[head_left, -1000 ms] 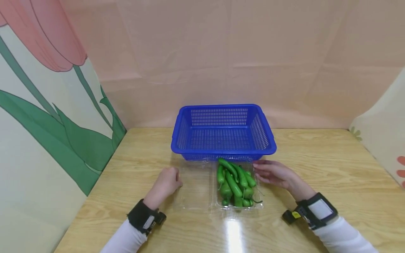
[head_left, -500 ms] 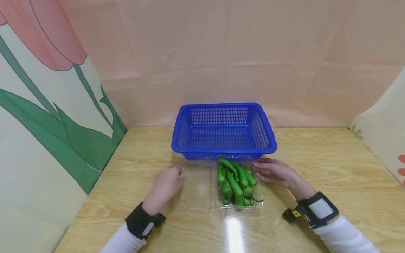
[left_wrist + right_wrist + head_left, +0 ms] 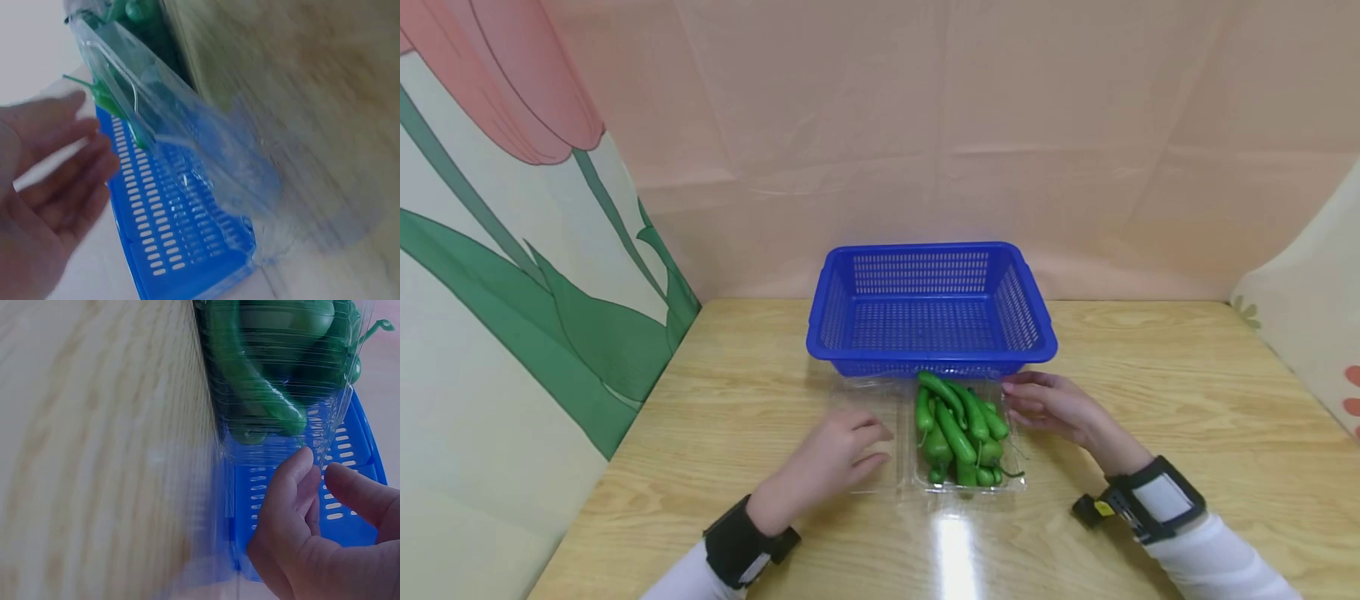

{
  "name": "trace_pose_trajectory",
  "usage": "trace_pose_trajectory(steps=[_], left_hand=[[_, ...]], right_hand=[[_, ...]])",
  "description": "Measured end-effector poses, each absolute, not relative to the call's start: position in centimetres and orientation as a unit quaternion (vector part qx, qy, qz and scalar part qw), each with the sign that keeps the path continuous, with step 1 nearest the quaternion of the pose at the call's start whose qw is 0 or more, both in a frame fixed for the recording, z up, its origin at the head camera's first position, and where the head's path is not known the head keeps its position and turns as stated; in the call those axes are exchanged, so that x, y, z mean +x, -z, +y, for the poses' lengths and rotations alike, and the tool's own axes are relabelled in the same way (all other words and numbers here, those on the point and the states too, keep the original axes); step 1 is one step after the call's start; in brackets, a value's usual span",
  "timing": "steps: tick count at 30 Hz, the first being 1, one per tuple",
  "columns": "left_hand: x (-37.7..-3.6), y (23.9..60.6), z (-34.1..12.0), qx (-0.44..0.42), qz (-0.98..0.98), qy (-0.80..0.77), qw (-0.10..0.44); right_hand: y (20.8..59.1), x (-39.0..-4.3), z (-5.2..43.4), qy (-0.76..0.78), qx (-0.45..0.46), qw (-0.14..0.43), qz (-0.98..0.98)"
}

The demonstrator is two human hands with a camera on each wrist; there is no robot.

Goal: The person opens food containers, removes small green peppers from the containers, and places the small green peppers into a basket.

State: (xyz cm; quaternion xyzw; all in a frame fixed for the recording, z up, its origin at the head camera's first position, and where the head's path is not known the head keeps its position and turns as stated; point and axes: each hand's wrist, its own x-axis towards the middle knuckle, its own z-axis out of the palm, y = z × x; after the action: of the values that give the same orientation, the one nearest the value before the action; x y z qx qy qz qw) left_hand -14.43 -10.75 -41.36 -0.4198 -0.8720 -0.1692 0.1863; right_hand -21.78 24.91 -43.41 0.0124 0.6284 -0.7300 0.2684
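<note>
One empty left hand (image 3: pixel 827 462), its relaxed fingers parted, hovers over the clear lid (image 3: pixel 868 396), left of the green peppers (image 3: pixel 955 433) heaped in the clear box (image 3: pixel 1011 485), most long axes pointing toward the blue basket (image 3: pixel 931 355), while the right hand (image 3: pixel 1060 408), nearer, pinches the box's right rim.

Left hand (image 3: pixel 833 454) relaxed, right hand (image 3: pixel 1057 408) curled

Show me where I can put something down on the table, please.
Bare table lies left of the blue basket, and right of it, past the right hand. In front is crowded: the clear box, green peppers and left hand.
</note>
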Motion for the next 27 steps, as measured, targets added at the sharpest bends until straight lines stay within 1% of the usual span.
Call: trace_pose_trajectory(steps=[4,9,16,20,27], left_hand=[[-14.2,41.5,-10.3,-0.501,-0.825,0.173,0.197],[-13.8,41.5,-9.9,-0.55,-0.798,0.179,0.168],[-13.8,41.8,-9.6,-0.561,-0.8,0.172,0.127],[-13.8,41.8,-9.5,-0.559,-0.805,0.154,0.122],[-13.8,41.5,-9.3,-0.55,-0.814,0.145,0.114]], right_hand=[[43.3,-21.6,24.9,0.721,0.013,0.26,0.642],[43.1,-21.4,24.9,0.711,0.016,0.25,0.657],[42.9,-21.3,24.8,0.693,0.019,0.246,0.677],[42.9,-21.2,24.7,0.677,0.018,0.239,0.695],[42.6,-20.8,24.4,0.608,-0.011,0.184,0.772]])
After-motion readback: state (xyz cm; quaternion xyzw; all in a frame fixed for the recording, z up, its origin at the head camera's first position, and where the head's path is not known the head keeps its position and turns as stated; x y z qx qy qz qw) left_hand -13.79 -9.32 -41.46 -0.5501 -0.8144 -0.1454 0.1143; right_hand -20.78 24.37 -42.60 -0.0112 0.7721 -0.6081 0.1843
